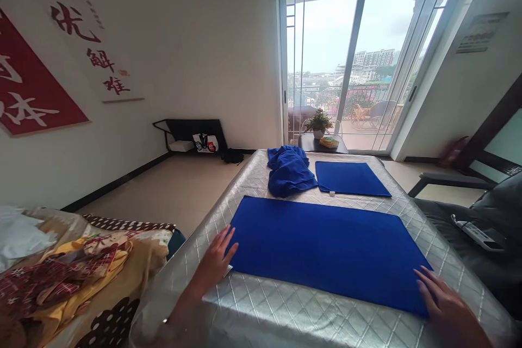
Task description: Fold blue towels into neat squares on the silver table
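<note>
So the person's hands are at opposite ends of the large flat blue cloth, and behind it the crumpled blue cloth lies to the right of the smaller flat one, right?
Not quite: the head view shows the crumpled blue cloth to the left of the smaller flat one. The left hand and right hand are indeed at opposite ends of the large flat blue cloth.

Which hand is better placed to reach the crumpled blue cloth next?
Probably the left hand: it is at the left edge of the large flat blue cloth, and the crumpled blue cloth lies beyond that side. The right hand is by the near right corner, farther away.
</note>
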A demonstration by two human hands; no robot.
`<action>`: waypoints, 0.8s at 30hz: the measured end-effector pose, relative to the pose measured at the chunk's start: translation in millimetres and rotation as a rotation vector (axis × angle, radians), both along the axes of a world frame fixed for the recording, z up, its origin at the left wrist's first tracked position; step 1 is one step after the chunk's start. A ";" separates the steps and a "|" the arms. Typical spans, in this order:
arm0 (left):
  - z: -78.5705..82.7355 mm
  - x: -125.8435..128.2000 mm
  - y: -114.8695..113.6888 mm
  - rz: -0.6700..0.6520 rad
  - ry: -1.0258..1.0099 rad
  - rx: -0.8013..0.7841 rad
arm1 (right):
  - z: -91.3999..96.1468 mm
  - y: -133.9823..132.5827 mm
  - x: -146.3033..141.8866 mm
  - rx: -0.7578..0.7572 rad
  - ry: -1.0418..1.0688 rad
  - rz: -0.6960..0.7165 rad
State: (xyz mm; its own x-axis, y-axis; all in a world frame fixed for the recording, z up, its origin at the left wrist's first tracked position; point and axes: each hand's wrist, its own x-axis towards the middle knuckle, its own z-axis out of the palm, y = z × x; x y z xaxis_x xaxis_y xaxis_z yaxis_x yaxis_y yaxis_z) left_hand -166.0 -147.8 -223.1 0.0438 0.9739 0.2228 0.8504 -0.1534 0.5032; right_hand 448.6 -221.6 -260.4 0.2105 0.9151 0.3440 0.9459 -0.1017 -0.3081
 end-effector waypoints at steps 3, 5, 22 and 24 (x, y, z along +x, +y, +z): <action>31.8 91.2 2.6 -0.189 -0.505 -0.107 | 56.5 9.6 -102.2 -0.222 0.615 0.241; 50.3 156.0 -1.8 -0.526 -0.755 -0.387 | 86.0 18.7 -167.2 -0.401 0.930 0.561; 106.5 205.5 21.7 -0.928 -0.963 -0.649 | 128.0 58.8 -215.9 -0.468 1.362 0.844; 90.6 196.8 22.5 -0.859 -0.687 -0.475 | 108.7 59.5 -203.2 -0.441 1.120 0.789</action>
State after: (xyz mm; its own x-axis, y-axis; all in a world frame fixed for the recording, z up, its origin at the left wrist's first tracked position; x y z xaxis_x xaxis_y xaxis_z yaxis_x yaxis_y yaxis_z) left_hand 30.9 -125.2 -132.5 0.7328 0.6758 0.0800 0.0922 -0.2151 0.9722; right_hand 245.4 -162.0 -151.7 -0.4270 0.9042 0.0030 0.0850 0.0435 -0.9954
